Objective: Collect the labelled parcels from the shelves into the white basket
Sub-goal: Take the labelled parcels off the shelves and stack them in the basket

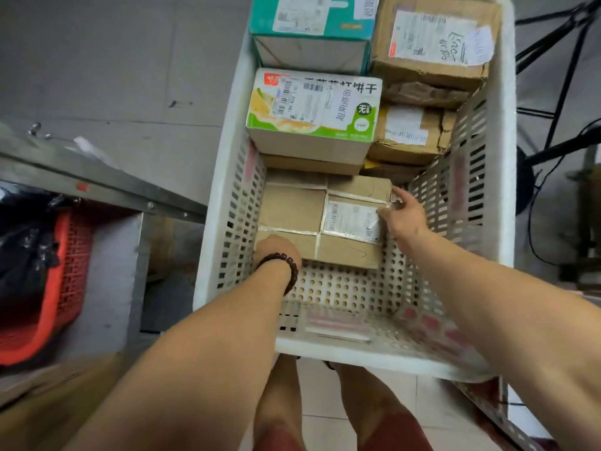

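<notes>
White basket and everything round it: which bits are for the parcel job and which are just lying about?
For the job: white basket, taped brown parcel, left hand, right hand, green box, teal box, crumpled brown parcel.
Just lying about: red basket, black bag.

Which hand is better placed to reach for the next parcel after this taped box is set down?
Probably the left hand: it holds the taped box at its near-left corner, toward the metal shelving. The right hand sits deeper in the white basket.

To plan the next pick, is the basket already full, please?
No, the basket shows bare floor in front of the taped box.
</notes>
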